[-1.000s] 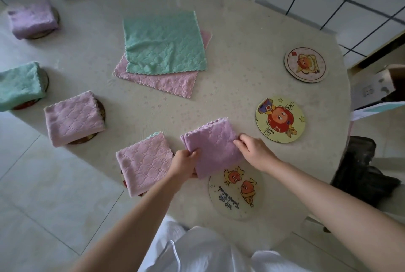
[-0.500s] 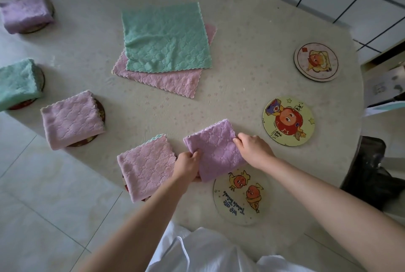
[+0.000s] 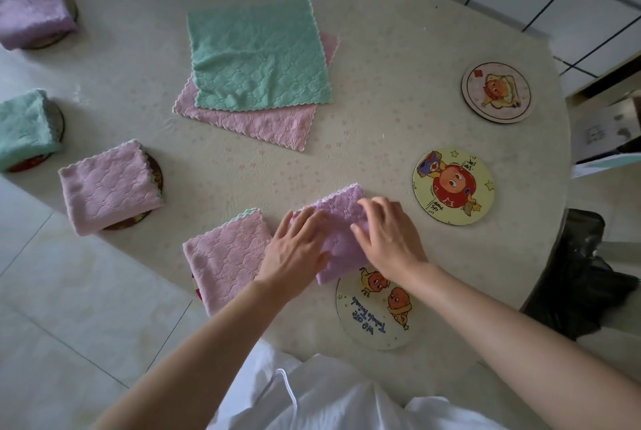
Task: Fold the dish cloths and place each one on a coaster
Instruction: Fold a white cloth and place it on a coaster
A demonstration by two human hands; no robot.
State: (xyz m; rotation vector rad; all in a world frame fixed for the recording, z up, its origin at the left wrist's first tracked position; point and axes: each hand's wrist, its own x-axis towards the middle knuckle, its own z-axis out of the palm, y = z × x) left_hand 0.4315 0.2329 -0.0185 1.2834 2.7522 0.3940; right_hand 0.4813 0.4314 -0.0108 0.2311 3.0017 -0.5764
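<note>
**Both hands flat on a folded purple cloth**

At the near edge, a white garment (image 3: pixel 312 402). Just beyond, on the round table (image 3: pixel 381 100), a near coaster (image 3: pixel 374 315) with two orange cartoon figures, mostly uncovered. Overlapping its far rim with one corner, otherwise on the tabletop: the folded purple cloth (image 3: pixel 341 218). Pressing down on it, side by side, left hand (image 3: pixel 295 249) and right hand (image 3: pixel 388 239), palms down, fingers straight and slightly spread.

Just beside the left hand, a folded pink cloth (image 3: pixel 225 256) with a green edge showing at its far corner, hiding nearly all of the coaster beneath. Further left, a second pink cloth (image 3: pixel 107 186), folded, on a dark coaster (image 3: pixel 156 174); past that, a folded green cloth (image 3: pixel 24 127) on another.

To the right, a yellow coaster (image 3: pixel 452 185) with a red figure, uncovered; beyond it a pale coaster (image 3: pixel 496 91), also uncovered. Mid-table, an unfolded green cloth (image 3: pixel 256 55) spread over an unfolded pink cloth (image 3: pixel 270 124). Far left, a far purple cloth (image 3: pixel 31 20), folded, on a coaster. Off the table's right side, a black bag (image 3: pixel 582 273).
</note>
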